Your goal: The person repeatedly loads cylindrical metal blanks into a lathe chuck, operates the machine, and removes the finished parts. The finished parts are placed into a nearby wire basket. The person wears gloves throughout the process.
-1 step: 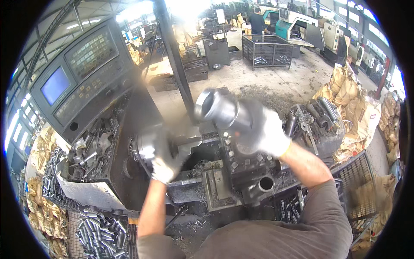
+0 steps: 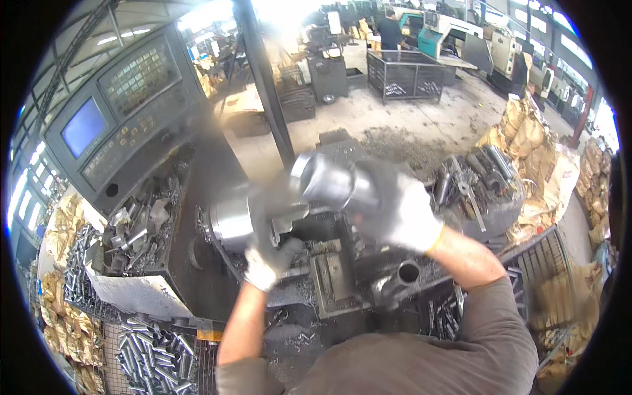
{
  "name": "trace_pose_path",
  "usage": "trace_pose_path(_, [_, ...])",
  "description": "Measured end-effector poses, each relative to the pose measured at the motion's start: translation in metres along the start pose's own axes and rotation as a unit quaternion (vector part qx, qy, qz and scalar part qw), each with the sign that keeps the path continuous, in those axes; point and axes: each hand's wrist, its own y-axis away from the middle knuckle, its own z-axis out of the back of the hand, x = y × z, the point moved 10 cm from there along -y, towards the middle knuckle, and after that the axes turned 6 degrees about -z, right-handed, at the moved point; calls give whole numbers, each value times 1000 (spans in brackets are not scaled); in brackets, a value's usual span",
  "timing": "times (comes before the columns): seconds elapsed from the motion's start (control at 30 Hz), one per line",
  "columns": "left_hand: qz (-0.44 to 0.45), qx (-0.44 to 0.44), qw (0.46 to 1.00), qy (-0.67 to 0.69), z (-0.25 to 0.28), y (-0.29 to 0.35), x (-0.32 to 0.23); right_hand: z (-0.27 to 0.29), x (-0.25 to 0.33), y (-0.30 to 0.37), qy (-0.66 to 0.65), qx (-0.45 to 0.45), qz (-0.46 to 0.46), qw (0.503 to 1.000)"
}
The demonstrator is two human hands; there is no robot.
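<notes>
My right hand, in a soiled white work glove, grips a shiny, stepped metal cylinder. The piece lies nearly level above the machine, its wider end to the left. My left hand, also gloved, is at the front face of the round lathe chuck. Its fingers stretch upward and the thumb stands apart, with nothing visible in them. Motion blur hides whether the fingers touch the chuck. Below the right hand, a hollow metal tube juts from the dark tool holder. A flat metal block sits beside it.
A control panel with a lit screen rises at left. Metal scraps fill a tray beneath it; cut tubes lie in a basket at lower left. Tools and paper sacks are at right. Farther back stands a person.
My left hand has shifted a little right, and its thumb now spreads away from the fingers. The metal cylinder in my right hand has moved slightly left and down.
</notes>
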Motion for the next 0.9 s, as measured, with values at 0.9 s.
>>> trace_pose_path(0.9, [416, -40, 497, 760, -158, 223, 82, 100, -157, 409, 165, 273, -525, 789])
